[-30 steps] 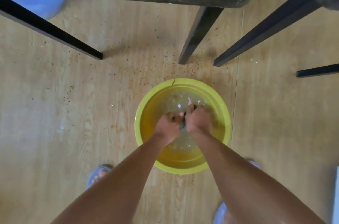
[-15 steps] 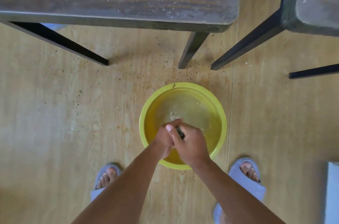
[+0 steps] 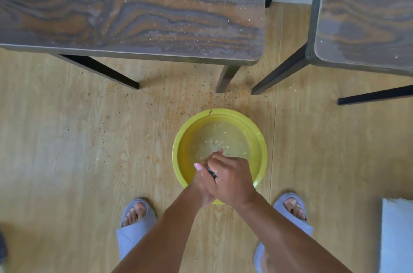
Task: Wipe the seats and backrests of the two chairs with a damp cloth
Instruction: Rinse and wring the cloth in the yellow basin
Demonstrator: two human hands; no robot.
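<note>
Both hands, left hand (image 3: 202,185) and right hand (image 3: 230,180), are pressing together, wringing a dark cloth (image 3: 211,172) above the yellow basin (image 3: 260,149)'s near edge, now lifting out of the water; two dusty chairs (image 3: 134,11) are waiting beyond the basin, unwiped.

Both bare forearms are extended forward and down from the lower edge of the view and are brought together at the wrists. The right hand (image 3: 230,180) is laid over the left hand (image 3: 202,185), so that most of the left is covered. The fingers of both are curled inward and pressed tightly against each other around something small and dark (only a sliver is seen between them). One pale fingernail (image 3: 197,166) is shown at the left of the clasp.
</note>
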